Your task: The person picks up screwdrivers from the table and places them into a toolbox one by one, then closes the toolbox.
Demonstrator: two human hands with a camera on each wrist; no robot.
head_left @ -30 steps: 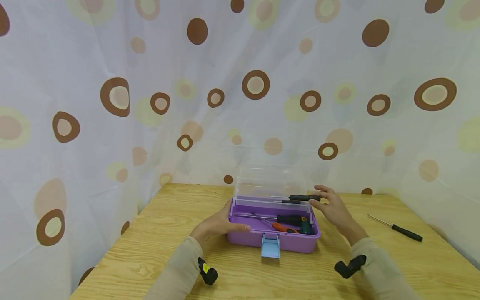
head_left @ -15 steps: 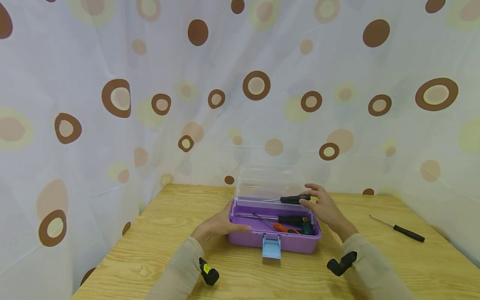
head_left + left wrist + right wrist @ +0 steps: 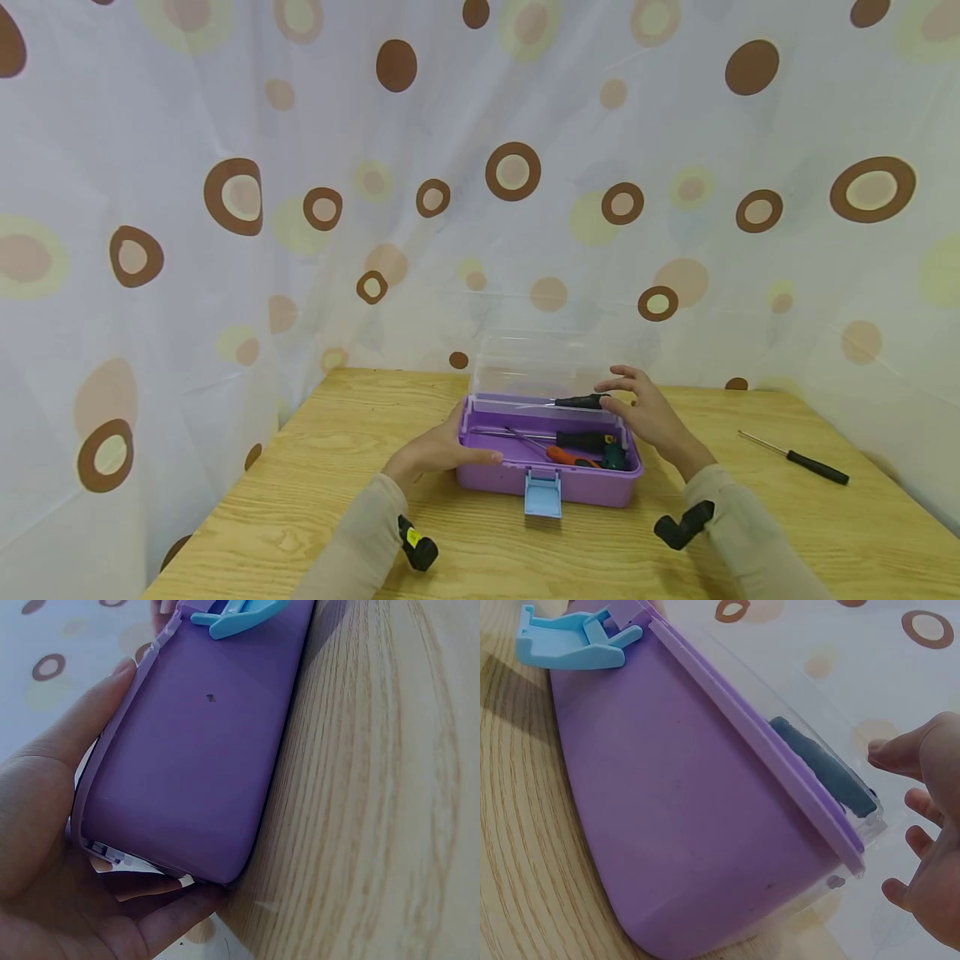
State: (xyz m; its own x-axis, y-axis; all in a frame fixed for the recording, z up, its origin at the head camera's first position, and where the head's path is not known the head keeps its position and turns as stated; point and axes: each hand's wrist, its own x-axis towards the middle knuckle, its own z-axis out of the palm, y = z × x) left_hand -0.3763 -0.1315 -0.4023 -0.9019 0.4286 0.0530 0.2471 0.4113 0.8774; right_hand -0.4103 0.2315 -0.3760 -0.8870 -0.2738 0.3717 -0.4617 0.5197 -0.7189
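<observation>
My left hand grips the left end of a purple toolbox, its thumb along the front rim. In the left wrist view, its fingers wrap round the box's corner. The box's clear lid stands raised at the back. A black-handled screwdriver lies behind the box's clear inner edge. My right hand hovers at the handle's right end, fingers spread and holding nothing. In the right wrist view, the right hand is apart from the dark handle showing through clear plastic.
Inside the box lie a large black-handled screwdriver, an orange-handled tool and a dark green piece. A light blue latch hangs at the front. Another thin screwdriver lies on the wooden table to the right.
My right hand has moved left with the black-handled screwdriver, lowered it beside another dark handle and let go, fingers loosening. My left hand has stayed on the box.
</observation>
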